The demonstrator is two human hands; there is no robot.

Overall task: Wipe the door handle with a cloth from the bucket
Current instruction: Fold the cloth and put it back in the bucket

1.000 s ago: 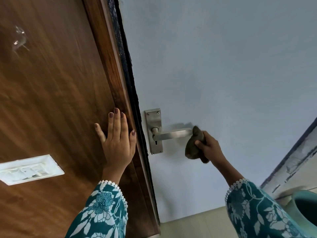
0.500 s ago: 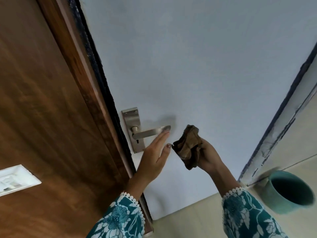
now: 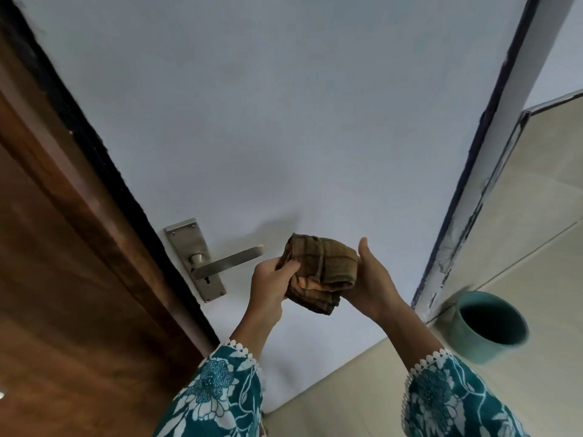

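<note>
Pale blue door (image 3: 284, 121) fills the view, its steel lever handle (image 3: 227, 261) at left, untouched. Just right of it, both hands grip a folded brown checked cloth (image 3: 321, 272): left hand (image 3: 271, 279) pinching one edge, right hand (image 3: 372, 279) cupping beneath, likely refolding for a fresh face. Teal bucket (image 3: 492, 326) stands on the floor far right; its inside looks dark, contents unclear.

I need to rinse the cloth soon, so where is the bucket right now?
In the head view the teal bucket stands on the floor at lower right, beside the door frame, right of the hands.
</note>
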